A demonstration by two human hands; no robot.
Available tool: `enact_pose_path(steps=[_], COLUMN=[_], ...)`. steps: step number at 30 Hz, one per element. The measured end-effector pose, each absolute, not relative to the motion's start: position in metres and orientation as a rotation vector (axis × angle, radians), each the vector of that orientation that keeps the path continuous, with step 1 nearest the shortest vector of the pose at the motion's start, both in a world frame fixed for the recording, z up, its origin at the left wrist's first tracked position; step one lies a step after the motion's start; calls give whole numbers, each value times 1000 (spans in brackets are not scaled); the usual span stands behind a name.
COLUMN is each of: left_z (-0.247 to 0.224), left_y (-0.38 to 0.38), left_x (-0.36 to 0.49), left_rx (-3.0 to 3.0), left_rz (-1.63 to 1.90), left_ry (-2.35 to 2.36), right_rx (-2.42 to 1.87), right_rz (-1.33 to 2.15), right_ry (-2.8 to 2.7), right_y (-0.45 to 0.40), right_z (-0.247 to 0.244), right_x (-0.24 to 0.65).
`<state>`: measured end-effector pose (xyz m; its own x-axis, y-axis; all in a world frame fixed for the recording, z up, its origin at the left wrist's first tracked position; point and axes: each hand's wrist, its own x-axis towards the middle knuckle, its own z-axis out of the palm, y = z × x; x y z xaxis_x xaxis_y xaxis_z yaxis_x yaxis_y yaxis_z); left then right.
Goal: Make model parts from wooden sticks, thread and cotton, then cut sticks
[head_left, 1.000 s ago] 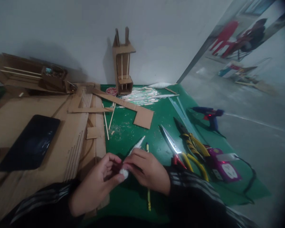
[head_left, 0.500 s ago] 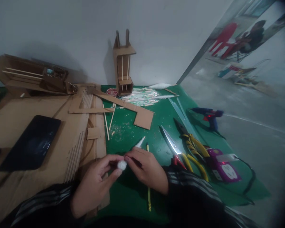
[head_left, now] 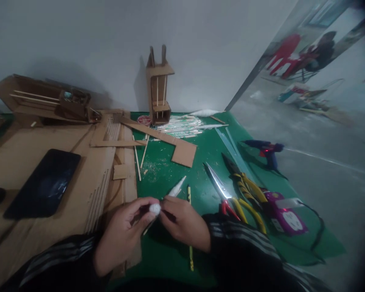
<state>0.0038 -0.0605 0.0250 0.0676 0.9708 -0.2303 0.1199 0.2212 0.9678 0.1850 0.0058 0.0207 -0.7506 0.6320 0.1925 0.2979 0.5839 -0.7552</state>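
Observation:
My left hand [head_left: 124,231] pinches a small white roundish wad [head_left: 154,209] between thumb and fingers; its material is hard to tell. Right beside the wad, my right hand [head_left: 185,221] has its fingers bent and pressed together; what they hold, if anything, is hidden. A white pointed roll [head_left: 177,187] sticks out past the right hand's knuckles on the green tabletop [head_left: 161,259]. Partly under the right wrist lies a yellow pencil-like stick [head_left: 191,259]. Scissors [head_left: 222,186] with red and yellow handles lie right of that hand.
Yellow-handled pliers [head_left: 249,186], a purple box [head_left: 287,215] and a blue glue gun [head_left: 266,150] lie on the right. A cardboard frame [head_left: 158,87] stands at the wall near bundled sticks [head_left: 182,125]. Cardboard sheets [head_left: 63,138] and a black tablet-like device [head_left: 44,182] lie left.
The view has shifted slightly. The right hand has turned a little and moved left and down, showing more of the white pointed roll. The left hand still pinches the wad.

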Motion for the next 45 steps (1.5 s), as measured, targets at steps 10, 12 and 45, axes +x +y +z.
enact_pose_path(steps=[10,12,45], left_z=[26,29,36], left_y=[-58,-57,-63], left_x=[4,5,4], left_rx=[1105,1102,1319], left_rz=[1008,980,883], left_ry=[1361,1336,1273], right_rx=[-554,-489,-785], right_rz=[852,803,993], right_ry=[-2568,-2572,-2170], right_y=[4,6,12], right_z=[25,28,28], right_x=[191,193,189])
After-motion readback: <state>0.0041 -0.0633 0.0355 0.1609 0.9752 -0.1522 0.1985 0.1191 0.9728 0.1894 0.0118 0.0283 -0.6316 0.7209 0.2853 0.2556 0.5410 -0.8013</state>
